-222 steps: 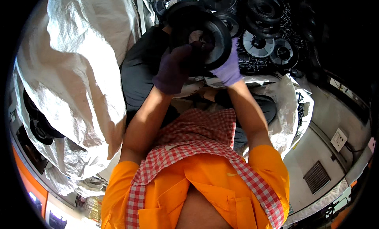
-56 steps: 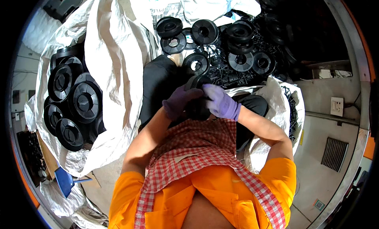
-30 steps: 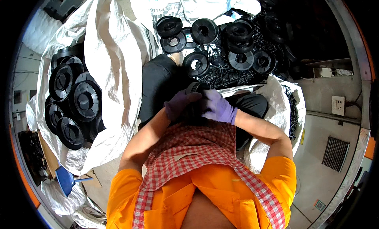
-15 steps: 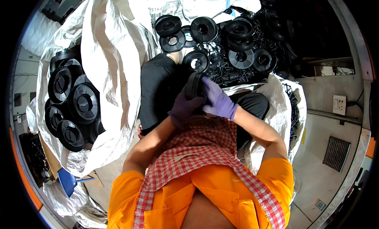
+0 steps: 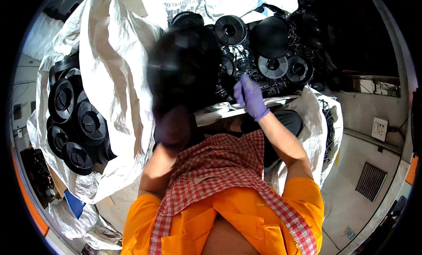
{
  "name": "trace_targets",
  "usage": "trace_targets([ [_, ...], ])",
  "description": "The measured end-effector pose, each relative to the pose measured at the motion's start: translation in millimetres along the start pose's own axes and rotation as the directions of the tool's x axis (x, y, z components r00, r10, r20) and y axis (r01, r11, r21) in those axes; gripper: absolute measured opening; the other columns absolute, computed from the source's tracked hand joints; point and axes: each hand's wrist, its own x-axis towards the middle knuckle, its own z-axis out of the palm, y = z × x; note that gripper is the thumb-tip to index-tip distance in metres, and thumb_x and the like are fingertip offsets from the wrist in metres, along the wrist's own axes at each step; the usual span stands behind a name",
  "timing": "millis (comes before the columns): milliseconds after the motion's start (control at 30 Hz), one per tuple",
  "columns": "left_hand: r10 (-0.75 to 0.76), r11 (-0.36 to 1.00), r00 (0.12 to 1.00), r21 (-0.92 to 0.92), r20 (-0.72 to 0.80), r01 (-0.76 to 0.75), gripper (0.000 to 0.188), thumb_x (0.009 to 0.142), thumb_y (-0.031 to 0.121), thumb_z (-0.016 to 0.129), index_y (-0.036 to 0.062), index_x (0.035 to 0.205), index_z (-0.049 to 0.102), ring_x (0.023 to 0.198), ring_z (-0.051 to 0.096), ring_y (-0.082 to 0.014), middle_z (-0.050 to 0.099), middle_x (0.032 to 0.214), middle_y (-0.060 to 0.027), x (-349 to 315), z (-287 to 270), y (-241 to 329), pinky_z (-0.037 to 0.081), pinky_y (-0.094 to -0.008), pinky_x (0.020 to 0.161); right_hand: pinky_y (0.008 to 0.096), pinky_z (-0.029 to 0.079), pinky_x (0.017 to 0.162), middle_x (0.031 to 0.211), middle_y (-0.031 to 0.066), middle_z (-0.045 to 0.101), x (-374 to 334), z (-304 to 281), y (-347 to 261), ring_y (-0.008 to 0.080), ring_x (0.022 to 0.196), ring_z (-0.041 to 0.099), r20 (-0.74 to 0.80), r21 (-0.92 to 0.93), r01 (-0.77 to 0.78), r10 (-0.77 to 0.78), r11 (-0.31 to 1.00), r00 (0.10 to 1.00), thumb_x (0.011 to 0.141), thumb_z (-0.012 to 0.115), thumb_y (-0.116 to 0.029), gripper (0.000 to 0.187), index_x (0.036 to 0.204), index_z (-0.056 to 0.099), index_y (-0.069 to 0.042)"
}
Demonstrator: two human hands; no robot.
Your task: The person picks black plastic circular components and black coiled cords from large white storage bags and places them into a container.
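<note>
My left hand [image 5: 173, 127], in a purple glove, is dark and smeared by motion at the lower edge of a large blurred black round shape [image 5: 184, 66]. Whether the fingers grip that shape cannot be made out, nor exactly what it is. My right hand [image 5: 251, 97], gloved the same way, hovers over the near edge of the parts pile, fingers loosely bent and slightly apart. Nothing shows in it. Beyond it lie black plastic spools, among them a flanged one [image 5: 231, 30] and a grey-lit one [image 5: 272, 67], on a heap of thin black plastic pieces [image 5: 274, 84].
At left a tall white woven sack [image 5: 116, 79] holds several black spools [image 5: 90, 122]. Another white sack [image 5: 303, 119] with black pieces stands at right. A blue dustpan-like piece [image 5: 74, 203] sits low left. A metal panel with a wall socket [image 5: 379, 128] bounds the right side.
My hands have parted: the right has come off the black spool and shifted slightly right, the left has moved left. The large black shape now covers the upper middle-left.
</note>
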Motion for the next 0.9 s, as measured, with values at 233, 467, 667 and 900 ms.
trace_targets([
  [233,0.272,0.785,0.947,-0.531,-0.17,-0.32,0.028,0.09,0.014,0.052,0.0002,0.114,0.055,0.096,0.056,-0.0149,0.06,0.107,-0.0085,27.7,37.2,53.9,0.043,-0.0276,0.085,0.0377,0.042,0.093,0.117,0.01,0.057,117.7,-18.0,61.1,0.0295,0.113,0.052,0.39,-0.921,0.379,-0.213,-0.094,0.896,0.071,0.07,-0.027,0.05,0.116,0.054,-0.009],
  [467,-0.376,0.916,0.912,-0.215,-0.165,0.339,0.043,0.093,0.021,0.054,0.003,0.13,0.044,0.107,0.053,-0.0206,0.056,0.118,-0.0088,70.6,18.8,-134.8,0.044,-0.0328,0.089,0.0456,0.027,0.104,0.102,0.0063,0.064,170.8,-26.8,86.7,0.0269,0.112,0.05,0.525,-0.777,0.496,0.036,-0.387,0.851,0.08,0.055,-0.024,0.029,0.105,0.06,-0.012],
  [667,-0.712,0.686,0.7,-0.269,-0.056,0.676,0.052,0.082,0.023,0.068,0.0101,0.129,0.049,0.105,0.056,-0.0276,0.057,0.119,-0.01,80.7,26.0,-157.1,0.046,-0.0369,0.09,0.0399,0.046,0.084,0.101,0.0124,0.064,107.5,-24.0,69.3,0.0319,0.098,0.058,0.563,-0.728,0.622,-0.267,0.288,0.782,0.075,0.065,-0.03,0.043,0.11,0.058,-0.006],
  [900,-0.33,0.942,0.926,-0.007,-0.184,0.335,0.037,0.077,0.022,0.072,0.0028,0.107,0.061,0.091,0.059,-0.0189,0.062,0.1,-0.0064,66.3,31.0,-175.5,0.048,-0.0348,0.083,0.0392,0.047,0.082,0.118,0.0126,0.054,207.4,-19.0,32.1,0.0301,0.107,0.052,0.387,-0.879,0.469,-0.442,0.089,0.809,0.072,0.069,-0.018,0.05,0.119,0.054,-0.009],
])
